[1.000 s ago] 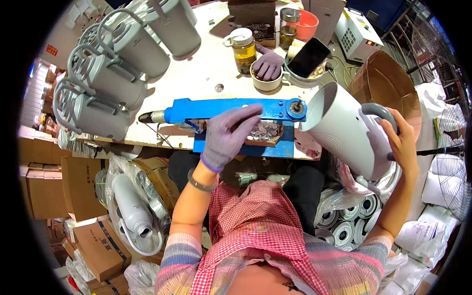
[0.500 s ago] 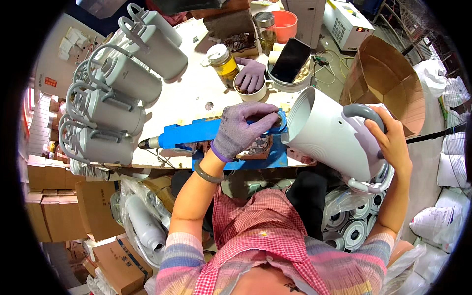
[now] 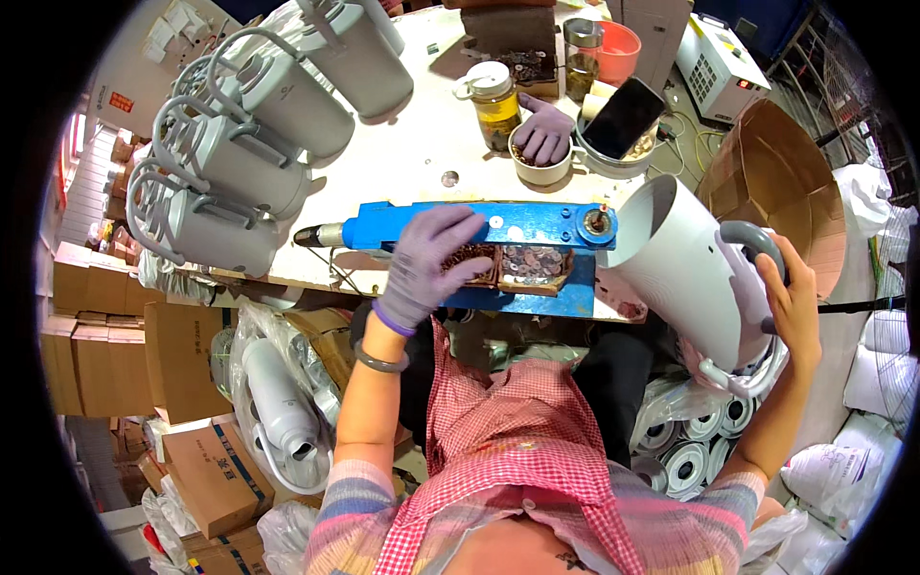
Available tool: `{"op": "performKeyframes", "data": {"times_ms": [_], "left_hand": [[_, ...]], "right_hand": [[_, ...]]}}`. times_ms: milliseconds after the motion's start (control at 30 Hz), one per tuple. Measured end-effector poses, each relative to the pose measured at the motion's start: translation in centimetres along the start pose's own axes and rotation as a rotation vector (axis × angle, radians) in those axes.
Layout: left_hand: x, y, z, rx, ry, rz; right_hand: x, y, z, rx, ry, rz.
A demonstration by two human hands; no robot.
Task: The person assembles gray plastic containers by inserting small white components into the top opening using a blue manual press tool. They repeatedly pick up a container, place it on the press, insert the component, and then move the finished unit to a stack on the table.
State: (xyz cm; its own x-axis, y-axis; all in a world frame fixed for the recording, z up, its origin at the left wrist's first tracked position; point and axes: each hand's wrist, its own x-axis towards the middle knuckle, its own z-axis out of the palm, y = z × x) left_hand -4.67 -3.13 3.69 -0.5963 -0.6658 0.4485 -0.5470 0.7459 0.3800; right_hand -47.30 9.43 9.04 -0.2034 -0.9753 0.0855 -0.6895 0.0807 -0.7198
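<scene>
Kettle body (image 3: 685,273), white w/ grey handle, sits nearest on the person's right, tilted, open mouth facing the end of the blue jig arm (image 3: 479,226). Right hand (image 3: 792,305) bare, grip closed round the handle, carrying the shell just beside the jig's round head (image 3: 596,222), not yet over it as far as I can tell. Left hand (image 3: 426,265), purple glove, lies palm-down w/ fingers spread on the jig arm and over the small wooden tray of brown parts (image 3: 474,264); whether it pinches a part can't be told. Next tray (image 3: 534,264) holds silvery washers. To do this well, imo: keep the shell square to the head, steady the arm w/ the left. Farther on the surface (image 3: 422,144): row of finished kettles (image 3: 240,168) at left, a jar (image 3: 495,96), a white cup (image 3: 541,165) w/ another gloved hand (image 3: 542,126) on it, a dark phone (image 3: 624,117).
</scene>
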Motion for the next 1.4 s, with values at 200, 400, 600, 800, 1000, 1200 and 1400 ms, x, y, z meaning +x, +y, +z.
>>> {"op": "performKeyframes", "data": {"times_ms": [200,400,600,800,1000,1200,1400], "left_hand": [[-1.4,-0.8,2.7,0.321,0.09,0.027],[1.0,3.2,1.6,-0.375,0.237,-0.246],[7.6,5.9,5.3,-0.293,0.124,0.042],[8.6,5.9,5.8,0.027,0.125,0.282],[8.7,5.7,5.3,0.015,0.079,0.299],[8.3,5.8,5.5,-0.249,0.043,0.117],[8.1,5.4,5.4,-0.135,0.114,0.068]], "right_hand": [[-1.2,0.0,0.1,-0.06,0.048,-0.069],[-2.3,0.4,-0.8,-0.042,0.111,0.032],[-2.4,0.7,-0.8,-0.057,0.05,-0.038],[-2.5,1.1,-0.8,-0.029,0.073,-0.012],[-1.7,1.2,-0.8,-0.008,0.064,-0.032],[-1.5,0.4,-0.7,-0.014,0.08,-0.024],[-1.6,0.4,-0.6,-0.027,0.077,0.004]]}}
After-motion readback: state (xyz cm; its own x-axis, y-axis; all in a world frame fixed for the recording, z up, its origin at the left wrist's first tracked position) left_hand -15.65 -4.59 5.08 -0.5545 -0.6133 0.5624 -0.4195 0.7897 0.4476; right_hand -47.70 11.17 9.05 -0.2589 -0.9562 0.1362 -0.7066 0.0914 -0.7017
